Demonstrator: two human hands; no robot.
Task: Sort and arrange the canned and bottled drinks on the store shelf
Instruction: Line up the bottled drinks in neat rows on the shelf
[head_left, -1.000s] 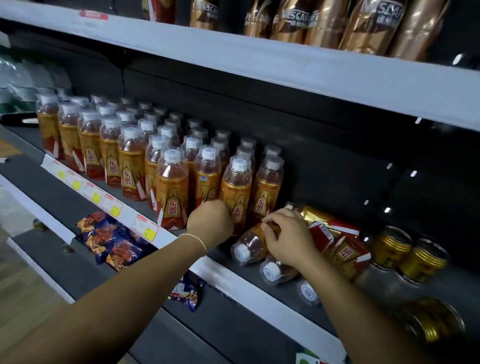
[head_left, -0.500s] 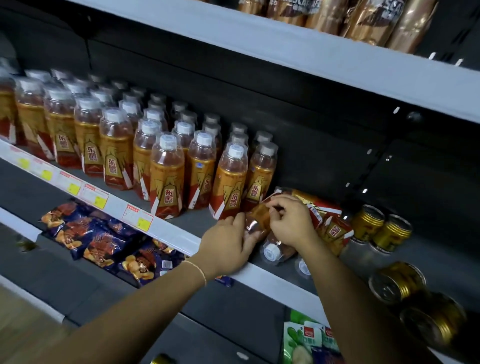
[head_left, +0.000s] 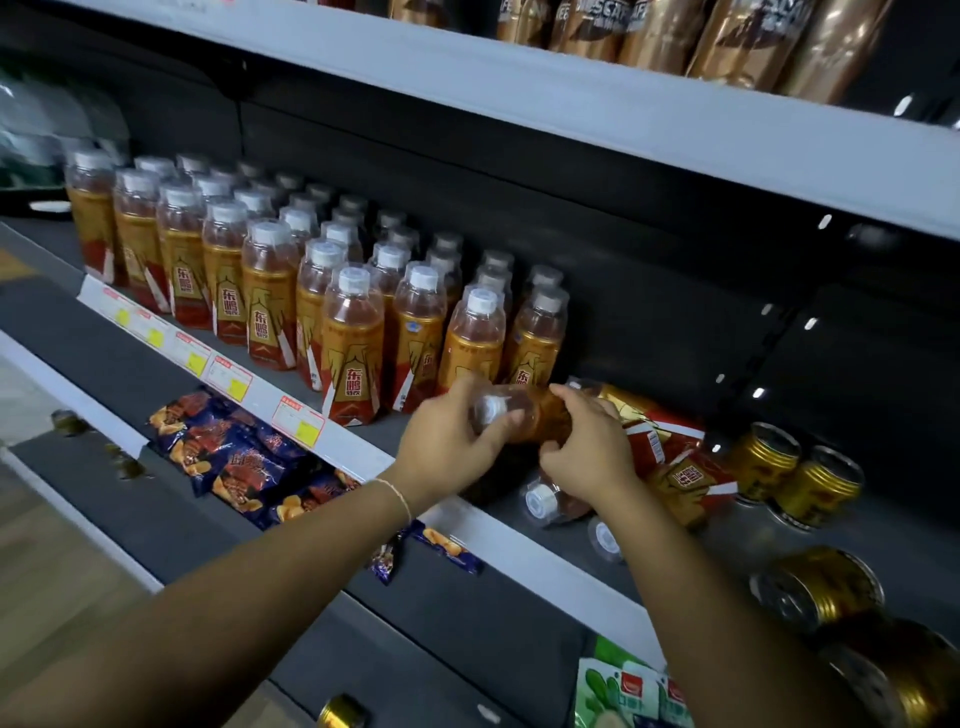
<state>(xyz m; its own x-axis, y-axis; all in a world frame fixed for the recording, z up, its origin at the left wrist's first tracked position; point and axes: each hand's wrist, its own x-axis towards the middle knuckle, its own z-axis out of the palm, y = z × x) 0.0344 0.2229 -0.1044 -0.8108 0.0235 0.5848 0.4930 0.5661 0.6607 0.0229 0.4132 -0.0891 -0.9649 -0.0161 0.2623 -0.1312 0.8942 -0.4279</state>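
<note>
An orange drink bottle (head_left: 535, 415) lies sideways in the air just above the middle shelf (head_left: 358, 452), cap pointing left. My left hand (head_left: 447, 441) grips its cap end and my right hand (head_left: 587, 447) grips its body. Several upright orange bottles with white caps (head_left: 353, 338) stand in rows to the left on the same shelf. More bottles lie on their sides (head_left: 545, 501) under my right hand, beside red and gold labelled ones (head_left: 680, 467). Gold cans (head_left: 795, 473) stand and lie to the right.
Gold coffee bottles (head_left: 727, 36) fill the top shelf. Blue snack packets (head_left: 239, 462) lie on the lower shelf, and green packets (head_left: 623, 691) sit at the bottom right. White price rails with yellow tags (head_left: 228, 374) edge the shelf front.
The lying bottle has been lifted off the pile. My left hand moved right from the upright bottles and took its cap end, joining my right hand. The camera swung slightly.
</note>
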